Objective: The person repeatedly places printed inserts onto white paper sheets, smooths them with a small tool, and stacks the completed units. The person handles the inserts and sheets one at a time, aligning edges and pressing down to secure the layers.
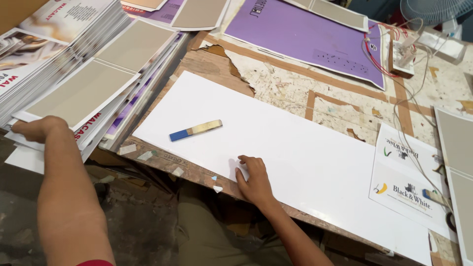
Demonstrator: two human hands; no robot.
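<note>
A long white sheet (295,148) lies flat across the worn wooden table (286,83). My right hand (252,178) rests on the sheet's near edge, fingers pressed down on it, holding nothing. On the sheet, left of centre, lies a small flat stick (195,130) with a blue end and a pale end. My left hand (35,128) reaches to the far left and grips the lower edge of a stack of grey boards and printed sheets (84,91).
A large purple sheet (305,34) lies at the back of the table. A white printed sheet (406,189) sits at the right, with wires (409,123) running over it. More grey boards (456,167) lie at the right edge. A fan (433,9) stands at the top right.
</note>
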